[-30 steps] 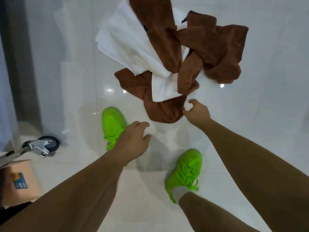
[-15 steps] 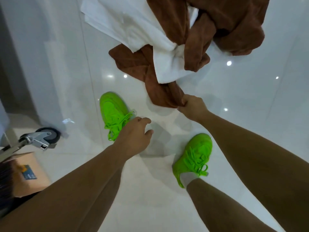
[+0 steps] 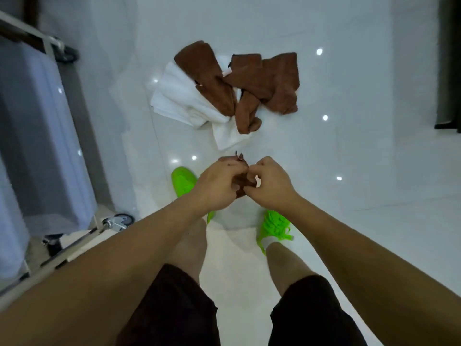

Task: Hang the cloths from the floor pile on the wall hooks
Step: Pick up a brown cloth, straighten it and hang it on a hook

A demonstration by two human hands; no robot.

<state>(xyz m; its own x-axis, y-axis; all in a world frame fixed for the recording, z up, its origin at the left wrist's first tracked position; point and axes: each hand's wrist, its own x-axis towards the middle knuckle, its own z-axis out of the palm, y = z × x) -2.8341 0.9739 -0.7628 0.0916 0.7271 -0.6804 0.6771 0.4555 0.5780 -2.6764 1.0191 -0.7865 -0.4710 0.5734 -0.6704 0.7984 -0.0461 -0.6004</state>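
step: readying one cloth for a hook | left hand (image 3: 219, 187) and right hand (image 3: 268, 186) both pinch brown cloth (image 3: 240, 182), probably finding its edge | pile (image 3: 224, 93) on floor (image 3: 349, 233), apart

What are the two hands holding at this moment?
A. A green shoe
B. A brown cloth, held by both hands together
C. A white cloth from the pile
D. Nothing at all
B: the left hand and the right hand both curl their fingers around a bunched brown cloth in front of the person, while the white cloths remain on the glossy white floor.
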